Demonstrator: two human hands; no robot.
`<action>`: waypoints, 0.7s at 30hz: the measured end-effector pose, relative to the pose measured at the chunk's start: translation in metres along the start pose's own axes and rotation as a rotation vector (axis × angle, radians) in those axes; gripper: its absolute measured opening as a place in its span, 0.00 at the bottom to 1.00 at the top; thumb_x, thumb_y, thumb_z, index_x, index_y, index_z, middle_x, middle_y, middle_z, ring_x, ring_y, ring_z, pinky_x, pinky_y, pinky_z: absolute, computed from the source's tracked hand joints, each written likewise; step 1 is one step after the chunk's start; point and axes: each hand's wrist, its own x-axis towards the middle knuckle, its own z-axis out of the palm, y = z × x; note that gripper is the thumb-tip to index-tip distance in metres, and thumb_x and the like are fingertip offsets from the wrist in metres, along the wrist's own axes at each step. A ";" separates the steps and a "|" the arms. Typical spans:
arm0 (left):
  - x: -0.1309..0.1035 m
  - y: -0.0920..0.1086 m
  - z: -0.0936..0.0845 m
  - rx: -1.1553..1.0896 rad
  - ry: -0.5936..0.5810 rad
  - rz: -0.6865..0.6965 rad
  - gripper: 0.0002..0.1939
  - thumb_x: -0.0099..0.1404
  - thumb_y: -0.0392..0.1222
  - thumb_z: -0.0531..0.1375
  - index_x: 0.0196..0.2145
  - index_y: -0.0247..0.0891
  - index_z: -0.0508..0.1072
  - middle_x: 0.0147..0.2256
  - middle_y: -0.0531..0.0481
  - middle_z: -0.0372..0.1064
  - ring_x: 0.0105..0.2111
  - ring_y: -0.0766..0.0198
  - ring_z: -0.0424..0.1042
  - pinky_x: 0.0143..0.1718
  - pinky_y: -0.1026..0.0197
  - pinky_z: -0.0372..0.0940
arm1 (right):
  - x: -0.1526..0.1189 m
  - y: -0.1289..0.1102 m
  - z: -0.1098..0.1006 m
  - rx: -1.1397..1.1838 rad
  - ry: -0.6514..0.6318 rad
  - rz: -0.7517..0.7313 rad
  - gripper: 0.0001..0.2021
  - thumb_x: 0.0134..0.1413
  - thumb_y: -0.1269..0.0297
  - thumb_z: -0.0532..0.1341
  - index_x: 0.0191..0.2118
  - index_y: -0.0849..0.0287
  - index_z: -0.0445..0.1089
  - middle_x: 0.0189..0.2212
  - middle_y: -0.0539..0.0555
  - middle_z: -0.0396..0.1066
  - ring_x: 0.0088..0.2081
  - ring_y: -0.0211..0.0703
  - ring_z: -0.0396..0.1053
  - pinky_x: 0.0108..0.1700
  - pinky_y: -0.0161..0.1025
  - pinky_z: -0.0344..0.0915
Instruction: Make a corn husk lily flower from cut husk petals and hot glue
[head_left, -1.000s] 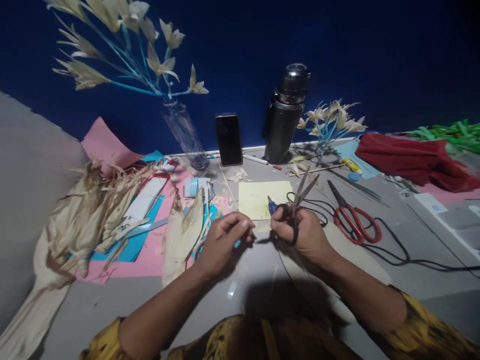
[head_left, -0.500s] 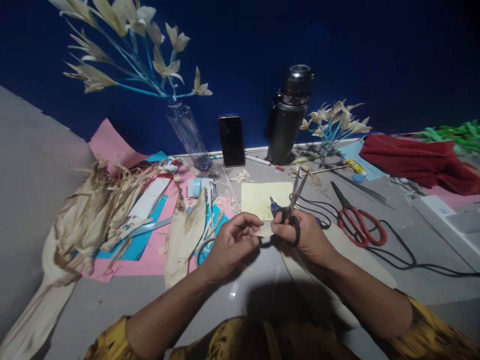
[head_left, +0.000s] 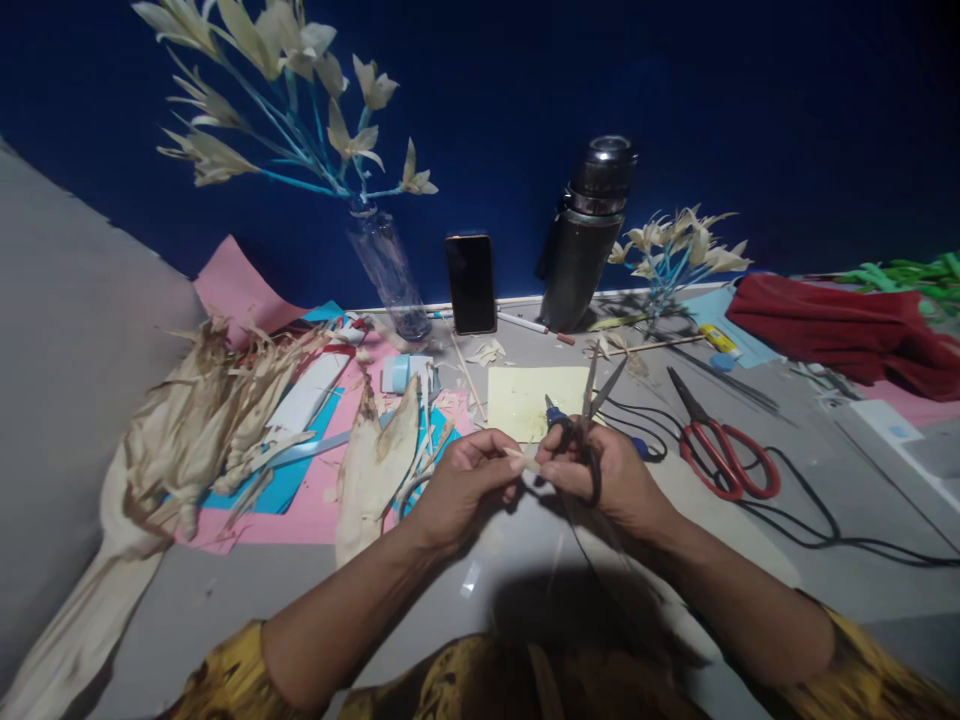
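Between the two hands is a small pale husk piece. My left hand pinches its left end between thumb and fingers. The fingertips of my right hand hold its other end. Black-handled scissors also sit in my right hand, with the blades apart and pointing up and away. Just behind the hands lie a yellow paper and a blue pointed tool, partly hidden by the scissors and fingers.
Dried husks and pink and blue sheets cover the left. Behind stand a bottle of husk flowers, a phone and a flask. Red-handled scissors, a black cord and a red cloth are right.
My left thumb and fingers have closed onto the husk piece, which now shows less between the hands. The scissors have tilted slightly. The whole view has shifted a little.
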 end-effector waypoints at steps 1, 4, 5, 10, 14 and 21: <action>0.000 0.000 0.001 -0.014 -0.002 -0.014 0.12 0.53 0.41 0.71 0.29 0.35 0.71 0.20 0.55 0.65 0.19 0.71 0.62 0.23 0.66 0.56 | 0.000 0.000 0.001 -0.028 0.000 -0.015 0.12 0.43 0.61 0.70 0.33 0.60 0.71 0.26 0.49 0.69 0.26 0.37 0.63 0.30 0.35 0.60; -0.001 0.001 0.003 -0.022 -0.015 -0.043 0.13 0.52 0.42 0.71 0.28 0.34 0.71 0.19 0.55 0.65 0.19 0.71 0.62 0.23 0.67 0.57 | 0.000 0.000 0.003 -0.090 0.029 -0.053 0.09 0.43 0.64 0.68 0.31 0.60 0.70 0.24 0.48 0.68 0.26 0.36 0.63 0.29 0.34 0.61; -0.001 0.001 0.004 -0.019 -0.023 -0.058 0.13 0.52 0.42 0.71 0.28 0.34 0.71 0.19 0.55 0.65 0.19 0.71 0.62 0.23 0.67 0.57 | 0.000 0.000 0.003 -0.101 0.032 -0.055 0.09 0.43 0.64 0.68 0.31 0.60 0.70 0.24 0.48 0.68 0.25 0.36 0.63 0.29 0.34 0.62; -0.001 -0.003 0.003 0.020 -0.019 -0.084 0.15 0.51 0.43 0.72 0.28 0.34 0.71 0.20 0.55 0.65 0.19 0.72 0.62 0.24 0.66 0.57 | -0.003 -0.003 0.003 -0.110 -0.001 -0.015 0.10 0.42 0.63 0.68 0.30 0.60 0.69 0.23 0.47 0.66 0.24 0.36 0.62 0.27 0.34 0.61; 0.000 -0.010 0.002 -0.014 -0.065 -0.070 0.16 0.52 0.44 0.72 0.28 0.34 0.70 0.20 0.56 0.64 0.19 0.72 0.60 0.24 0.65 0.56 | -0.004 -0.003 0.004 -0.091 -0.059 -0.014 0.12 0.43 0.61 0.70 0.31 0.60 0.68 0.22 0.47 0.65 0.24 0.35 0.61 0.26 0.33 0.60; -0.001 -0.003 -0.005 -0.262 -0.356 -0.234 0.14 0.53 0.43 0.70 0.26 0.34 0.69 0.19 0.54 0.61 0.20 0.70 0.59 0.27 0.63 0.59 | -0.001 0.000 -0.005 0.027 -0.173 0.041 0.18 0.37 0.62 0.75 0.31 0.61 0.67 0.23 0.46 0.64 0.24 0.33 0.58 0.26 0.32 0.56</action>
